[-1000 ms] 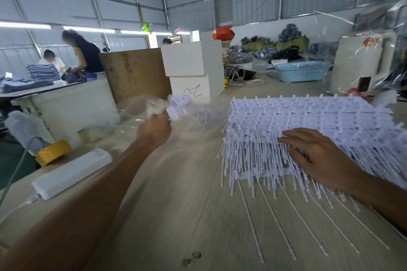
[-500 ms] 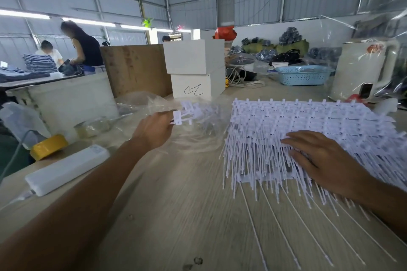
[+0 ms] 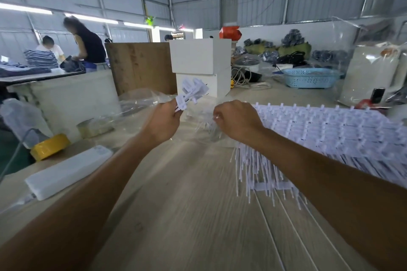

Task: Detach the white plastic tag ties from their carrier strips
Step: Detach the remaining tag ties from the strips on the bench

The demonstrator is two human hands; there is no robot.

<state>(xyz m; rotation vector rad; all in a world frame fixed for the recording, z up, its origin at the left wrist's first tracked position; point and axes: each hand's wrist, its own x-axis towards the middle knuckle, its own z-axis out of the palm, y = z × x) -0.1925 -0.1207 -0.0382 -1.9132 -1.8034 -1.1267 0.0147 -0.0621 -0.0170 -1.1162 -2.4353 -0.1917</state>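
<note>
A thick pile of white tag ties on their carrier strips lies on the wooden table at the right, thin tails pointing toward me. My left hand is raised above the table and grips a small bunch of detached white tag ties, their flat heads fanning up and right. My right hand is curled just left of the pile, its fingers pinching a clear plastic bag that lies between the two hands.
Two stacked white boxes and a brown board stand behind the hands. At the left lie a white power strip, a yellow tape roll and a white tub. A blue basket sits far right. People work at a distant table.
My right hand left the pile of ties and moved left to pinch the clear bag. My left hand with its bunch of ties shifted right, closer to the right hand.
</note>
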